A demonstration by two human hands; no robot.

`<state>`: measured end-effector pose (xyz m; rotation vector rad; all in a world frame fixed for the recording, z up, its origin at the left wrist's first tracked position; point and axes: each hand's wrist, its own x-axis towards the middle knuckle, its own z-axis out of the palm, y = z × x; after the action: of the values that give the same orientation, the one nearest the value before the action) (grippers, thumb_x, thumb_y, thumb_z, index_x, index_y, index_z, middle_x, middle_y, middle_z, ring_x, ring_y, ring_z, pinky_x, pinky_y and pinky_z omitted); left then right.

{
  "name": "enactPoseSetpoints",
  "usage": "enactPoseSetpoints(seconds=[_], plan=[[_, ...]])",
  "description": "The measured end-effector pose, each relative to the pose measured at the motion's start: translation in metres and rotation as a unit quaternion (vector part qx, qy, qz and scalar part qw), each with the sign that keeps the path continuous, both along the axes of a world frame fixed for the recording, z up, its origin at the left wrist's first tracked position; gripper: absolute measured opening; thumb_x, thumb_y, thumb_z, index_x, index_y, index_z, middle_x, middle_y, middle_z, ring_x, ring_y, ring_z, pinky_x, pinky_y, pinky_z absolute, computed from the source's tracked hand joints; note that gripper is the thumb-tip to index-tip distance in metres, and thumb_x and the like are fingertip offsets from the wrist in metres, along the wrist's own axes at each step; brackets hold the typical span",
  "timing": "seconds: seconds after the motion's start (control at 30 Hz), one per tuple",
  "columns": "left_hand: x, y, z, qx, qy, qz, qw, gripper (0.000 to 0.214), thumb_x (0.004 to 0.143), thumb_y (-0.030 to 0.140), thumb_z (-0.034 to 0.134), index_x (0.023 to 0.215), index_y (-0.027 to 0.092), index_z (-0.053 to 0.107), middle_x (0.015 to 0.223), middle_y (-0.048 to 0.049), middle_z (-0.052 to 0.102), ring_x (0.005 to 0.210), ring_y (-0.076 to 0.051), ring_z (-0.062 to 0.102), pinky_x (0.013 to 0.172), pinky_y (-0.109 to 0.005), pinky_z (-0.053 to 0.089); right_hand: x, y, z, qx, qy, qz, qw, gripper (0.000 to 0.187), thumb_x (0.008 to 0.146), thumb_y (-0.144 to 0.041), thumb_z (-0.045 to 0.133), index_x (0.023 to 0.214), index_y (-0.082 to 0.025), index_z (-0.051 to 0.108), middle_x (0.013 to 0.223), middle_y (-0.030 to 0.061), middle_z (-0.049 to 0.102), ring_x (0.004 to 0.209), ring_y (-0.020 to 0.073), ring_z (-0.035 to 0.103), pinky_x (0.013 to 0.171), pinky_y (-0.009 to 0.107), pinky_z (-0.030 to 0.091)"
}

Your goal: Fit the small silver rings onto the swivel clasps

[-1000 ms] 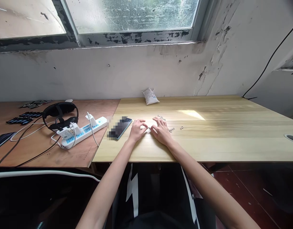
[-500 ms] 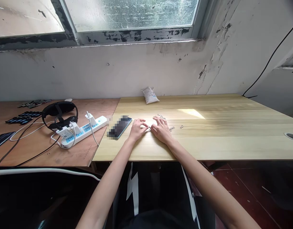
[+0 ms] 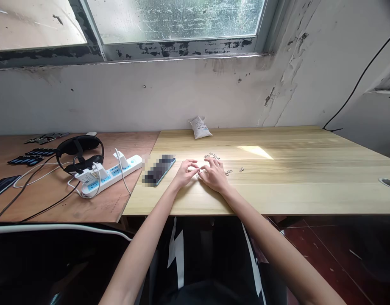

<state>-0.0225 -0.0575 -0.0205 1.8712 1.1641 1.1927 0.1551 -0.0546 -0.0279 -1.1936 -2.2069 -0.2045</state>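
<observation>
My left hand [image 3: 184,173] and my right hand [image 3: 214,176] rest on the light wooden table [image 3: 293,186], with their thumbs and fingertips meeting. Both are closed in a pinch around a small silver metal ring piece [image 3: 198,175], which shows just below the fingertips; the fingers cover most of it. Beyond my right hand lies a little pile of similar metal ring pieces [image 3: 213,155], partly behind the fingers. To the right of that hand are a few more loose pieces [image 3: 228,172] and one apart [image 3: 241,169]. A phone [image 3: 160,170], partly blurred out, lies left of my left hand.
At the back stands a small white printed bag [image 3: 200,128]. On the brown table to the left are a white power strip [image 3: 112,176] with plugs and cables, and a black headset [image 3: 79,152]. A round grommet [image 3: 388,182] sits at the right edge.
My fingertips have shifted slightly around the small metal piece, which now shows a little lower and less between them. The loose pieces stay where they were.
</observation>
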Motion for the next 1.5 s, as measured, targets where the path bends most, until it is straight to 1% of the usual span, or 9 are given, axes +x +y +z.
enactPoseSetpoints(seconds=[0.2,0.37,0.57,0.77,0.87,1.0,1.33,1.43,1.5], plan=[[0.0019,0.0011,0.0,-0.001,-0.017,-0.012,1.0,0.013,0.084,0.032,0.064,0.087,0.02,0.066,0.124,-0.0104,0.056,0.124,-0.026,0.049,0.084,-0.036,0.053,-0.0073,-0.0016,0.0061,0.029,-0.025,-0.02,0.999,0.028,0.094,-0.031,0.049,0.081,-0.017,0.07,0.121,0.0146,0.061,0.117,0.0268,0.05,0.105,0.046,0.031],[0.0021,0.0008,0.0005,0.002,-0.005,-0.003,1.0,0.014,0.087,0.032,0.06,0.086,0.019,0.065,0.122,-0.0108,0.057,0.123,-0.024,0.05,0.087,-0.036,0.051,-0.0107,-0.0007,0.0059,0.026,-0.02,-0.007,0.999,0.027,0.092,-0.022,0.046,0.085,-0.016,0.071,0.12,0.0157,0.061,0.116,0.0285,0.049,0.105,0.049,0.03],[0.0021,-0.0007,0.0012,0.006,0.013,0.013,1.0,0.013,0.087,0.031,0.06,0.087,0.02,0.066,0.122,-0.0103,0.059,0.122,-0.025,0.049,0.085,-0.035,0.051,-0.0098,-0.001,0.0059,0.034,-0.027,0.038,0.998,0.029,0.094,-0.02,0.043,0.091,-0.019,0.072,0.116,0.0131,0.062,0.113,0.0272,0.05,0.104,0.048,0.031],[0.0005,0.0009,0.0054,0.01,-0.004,0.033,0.999,0.013,0.082,0.032,0.068,0.083,0.02,0.07,0.119,-0.0093,0.062,0.12,-0.025,0.053,0.093,-0.038,0.048,-0.0053,-0.0009,0.0063,0.038,-0.022,0.053,0.998,0.028,0.097,-0.023,0.042,0.097,-0.022,0.071,0.117,0.0108,0.062,0.109,0.0247,0.052,0.102,0.044,0.032],[-0.0012,0.0031,0.0072,0.008,-0.017,0.044,0.999,0.017,0.078,0.035,0.072,0.086,0.02,0.072,0.119,-0.0098,0.064,0.116,-0.024,0.058,0.097,-0.041,0.045,-0.0045,-0.001,0.0062,0.043,-0.004,0.053,0.998,0.027,0.098,-0.026,0.043,0.098,-0.021,0.069,0.12,0.0121,0.06,0.111,0.0251,0.051,0.099,0.043,0.034],[-0.0034,0.0065,0.0047,-0.022,-0.04,0.017,0.999,0.025,0.077,0.04,0.073,0.093,0.021,0.075,0.12,-0.0103,0.066,0.114,-0.026,0.06,0.096,-0.041,0.046,-0.0047,-0.0011,0.0055,0.045,0.009,0.045,0.998,0.027,0.099,-0.028,0.042,0.098,-0.019,0.068,0.125,0.0151,0.056,0.113,0.026,0.051,0.097,0.043,0.036],[-0.0049,0.0062,0.0038,-0.091,-0.143,-0.05,0.984,0.032,0.068,0.042,0.079,0.085,0.017,0.073,0.125,-0.0122,0.064,0.104,-0.025,0.066,0.088,-0.038,0.053,-0.006,-0.0019,0.0033,0.024,0.001,0.058,0.998,0.022,0.097,-0.027,0.045,0.104,-0.02,0.064,0.13,0.0152,0.053,0.121,0.0278,0.048,0.098,0.043,0.037],[-0.0061,0.0057,0.0052,-0.089,-0.16,-0.048,0.982,0.031,0.066,0.042,0.08,0.081,0.016,0.073,0.124,-0.013,0.065,0.107,-0.026,0.065,0.09,-0.04,0.052,-0.0064,-0.0019,0.0028,0.009,0.028,0.061,0.998,0.023,0.098,-0.03,0.043,0.1,-0.02,0.063,0.129,0.0141,0.054,0.119,0.026,0.05,0.097,0.042,0.039],[-0.0069,0.0059,0.006,-0.072,-0.145,-0.03,0.986,0.031,0.068,0.043,0.079,0.082,0.016,0.074,0.121,-0.0135,0.067,0.108,-0.027,0.065,0.092,-0.041,0.051,-0.0044,0.0003,0.0017,-0.014,0.071,0.062,0.995,0.022,0.098,-0.031,0.043,0.098,-0.021,0.063,0.126,0.0132,0.055,0.115,0.0247,0.053,0.096,0.041,0.041]])
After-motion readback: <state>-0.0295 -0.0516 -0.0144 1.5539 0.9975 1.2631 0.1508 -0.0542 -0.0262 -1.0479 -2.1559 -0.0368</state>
